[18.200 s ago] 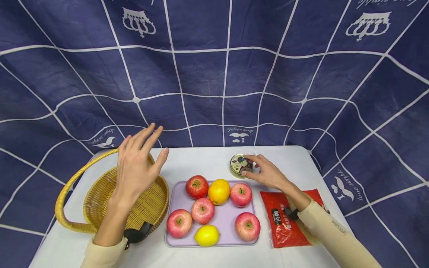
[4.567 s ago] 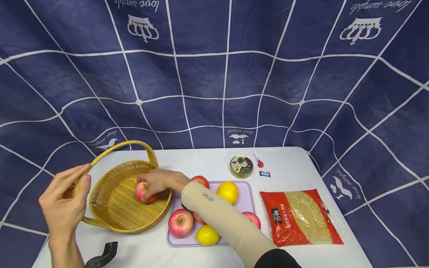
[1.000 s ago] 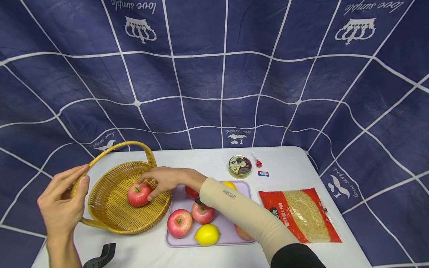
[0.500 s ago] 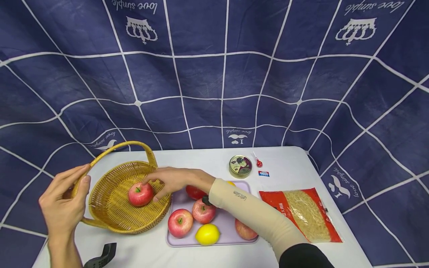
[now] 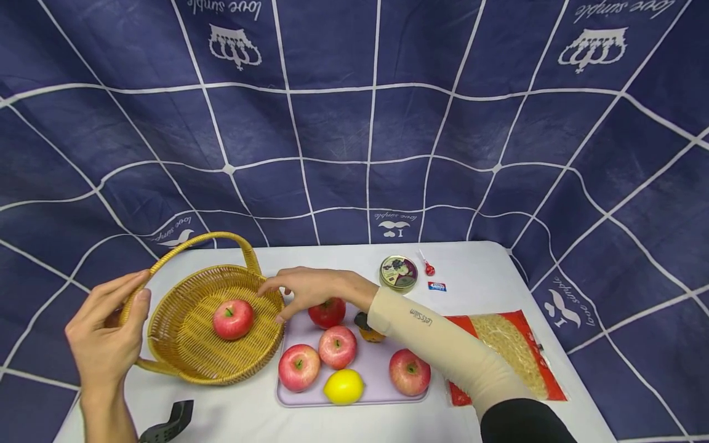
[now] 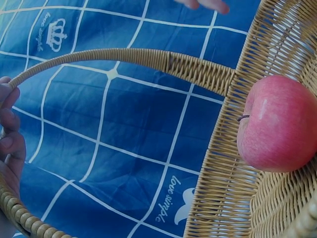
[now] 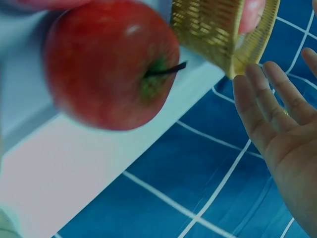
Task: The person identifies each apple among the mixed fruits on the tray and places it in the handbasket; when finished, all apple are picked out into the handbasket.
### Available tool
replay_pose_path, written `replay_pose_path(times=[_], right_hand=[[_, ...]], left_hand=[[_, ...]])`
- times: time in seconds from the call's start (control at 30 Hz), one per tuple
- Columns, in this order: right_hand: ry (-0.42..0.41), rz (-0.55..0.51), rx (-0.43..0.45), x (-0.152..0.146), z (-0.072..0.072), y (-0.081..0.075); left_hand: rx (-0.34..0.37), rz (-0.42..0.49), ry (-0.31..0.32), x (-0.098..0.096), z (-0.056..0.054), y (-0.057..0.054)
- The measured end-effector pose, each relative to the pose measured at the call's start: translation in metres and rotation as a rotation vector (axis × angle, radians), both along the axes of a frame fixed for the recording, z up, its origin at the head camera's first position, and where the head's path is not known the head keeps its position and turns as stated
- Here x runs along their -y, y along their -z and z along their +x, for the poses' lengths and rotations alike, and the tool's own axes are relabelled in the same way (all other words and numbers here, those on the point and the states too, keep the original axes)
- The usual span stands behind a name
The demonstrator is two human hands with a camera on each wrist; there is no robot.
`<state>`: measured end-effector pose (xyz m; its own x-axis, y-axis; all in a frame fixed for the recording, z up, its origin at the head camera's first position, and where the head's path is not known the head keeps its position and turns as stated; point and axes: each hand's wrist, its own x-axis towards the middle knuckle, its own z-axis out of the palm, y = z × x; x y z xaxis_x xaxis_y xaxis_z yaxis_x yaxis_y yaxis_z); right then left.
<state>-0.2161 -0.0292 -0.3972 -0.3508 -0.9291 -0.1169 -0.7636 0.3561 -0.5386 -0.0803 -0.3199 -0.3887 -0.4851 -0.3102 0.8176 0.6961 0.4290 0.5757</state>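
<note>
My left hand [image 5: 105, 329] grips the arched handle [image 5: 183, 246] of a yellow wicker basket [image 5: 191, 347], and the left wrist view shows fingers [image 6: 11, 141] curled at that handle. Inside the basket lies a pink-red apple [image 5: 234, 320], its stem upward. My right hand [image 5: 307, 289] hovers over the basket's right rim with nothing in it, fingers extended and thumb apart. Under that wrist, a deeper red apple [image 5: 327, 312] sits on the lilac tray [image 5: 376, 375]; it fills much of the right wrist view.
The tray also carries several apples, one being [image 5: 410, 372], a lemon [image 5: 344, 387] and an orange [image 5: 370, 332] partly behind the right forearm. Behind it stand a round tin [image 5: 398, 272], a lollipop [image 5: 429, 269] and a small blue-red packet [image 5: 437, 287]. A red pasta bag [image 5: 515, 347] lies right.
My right hand has let go of the apple in the basket and moved up and right. Much earlier, that apple was on the tray and the left hand was off the handle.
</note>
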Motion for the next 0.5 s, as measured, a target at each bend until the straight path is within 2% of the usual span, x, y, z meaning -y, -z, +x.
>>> replay_pose_path(times=[0.5], right_hand=[[0.079, 0.026, 0.035, -0.048, -0.014, 0.0]], left_hand=[[-0.013, -0.003, 0.007, -0.003, 0.001, -0.003]])
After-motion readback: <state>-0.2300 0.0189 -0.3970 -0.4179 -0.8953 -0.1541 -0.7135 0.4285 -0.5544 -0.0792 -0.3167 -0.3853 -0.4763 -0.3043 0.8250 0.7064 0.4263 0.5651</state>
